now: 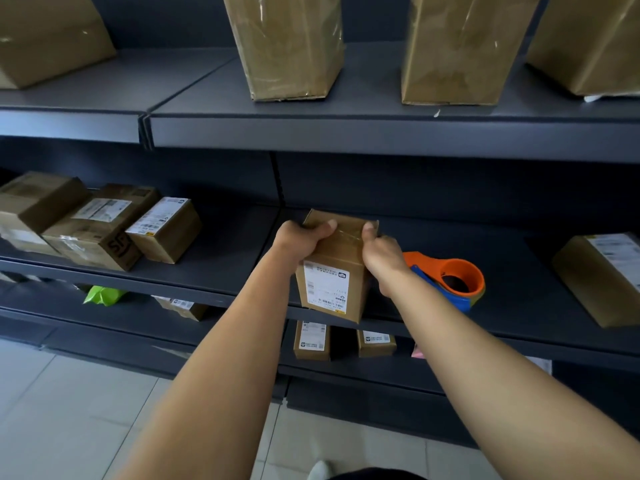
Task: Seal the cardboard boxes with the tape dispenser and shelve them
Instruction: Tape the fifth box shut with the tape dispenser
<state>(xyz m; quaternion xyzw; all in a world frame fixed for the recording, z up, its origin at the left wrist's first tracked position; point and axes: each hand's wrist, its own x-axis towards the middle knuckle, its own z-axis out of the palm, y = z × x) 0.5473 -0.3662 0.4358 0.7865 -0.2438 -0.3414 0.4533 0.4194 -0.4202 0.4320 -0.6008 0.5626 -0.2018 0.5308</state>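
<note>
Shelf (225, 265): both hands (341, 247) grip taped box (332, 271).

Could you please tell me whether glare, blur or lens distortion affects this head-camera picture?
In the head view, the wide-angle lens skews the dark grey metal shelves; clear tape on the tall brown cardboard box throws glare; the white label on the small brown cardboard box, gripped by the left hand and right hand, is too soft to read.

Both hands (304, 237) (382, 256) gripping taped cardboard box (332, 271) on shelf (225, 271), tape dispenser (453, 278) apparently just beside
</note>
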